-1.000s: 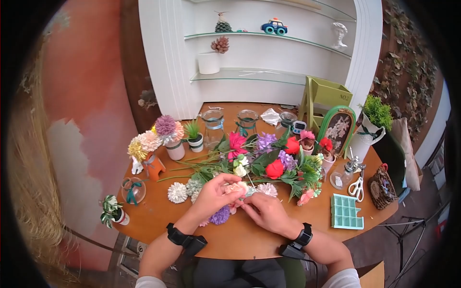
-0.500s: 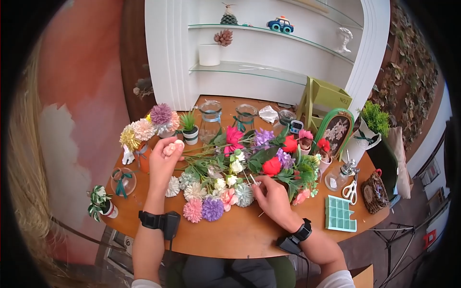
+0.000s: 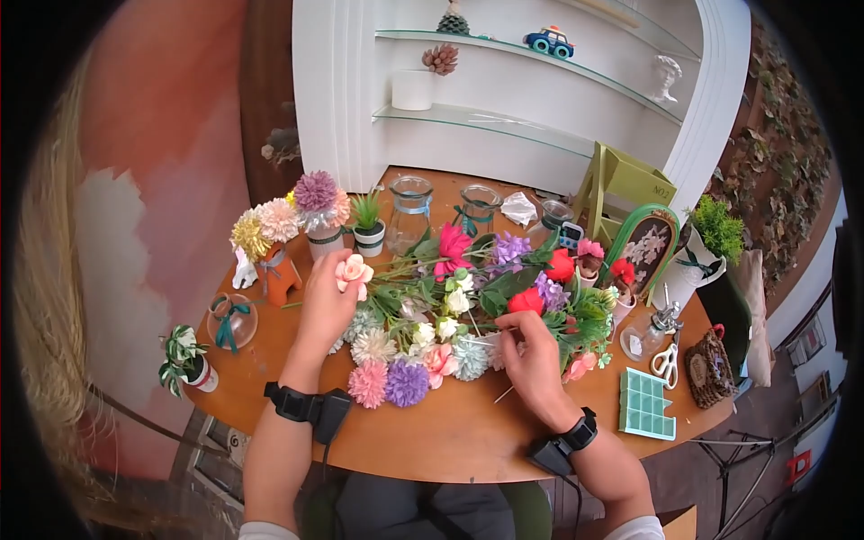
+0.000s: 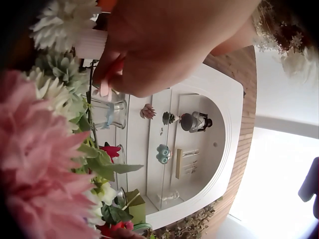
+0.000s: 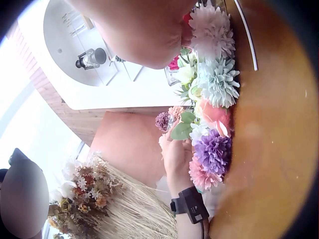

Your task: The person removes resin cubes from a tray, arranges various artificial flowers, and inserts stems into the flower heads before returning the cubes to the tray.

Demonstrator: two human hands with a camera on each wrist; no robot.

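My left hand (image 3: pixel 326 306) holds a peach rose head (image 3: pixel 355 273) by the fingertips, raised over the left side of the flower pile. My right hand (image 3: pixel 533 360), fingers curled, pinches a thin white stick (image 5: pixel 250 40) whose end sticks out below the palm. Beneath and between the hands lie a purple pompom flower (image 3: pixel 407 384), a pink pompom flower (image 3: pixel 367 384), a pale blue flower (image 3: pixel 471 358) and a coral rose (image 3: pixel 439 362). Behind them spread long-stemmed flowers, including a magenta bloom (image 3: pixel 452 250) and a red rose (image 3: pixel 527 301).
Glass vases (image 3: pixel 410 220) stand at the back, near a small potted plant (image 3: pixel 368 236). A round glass vase (image 3: pixel 232 322) is at the left edge. On the right are a mint compartment tray (image 3: pixel 646 405), white scissors (image 3: pixel 665 367), a glass bottle (image 3: pixel 637 340) and a wicker basket (image 3: pixel 709 367).
The hands, close together at first, have moved apart. My left hand went left and up with the peach rose, then slightly back right. My right hand shifted right with the white stick.
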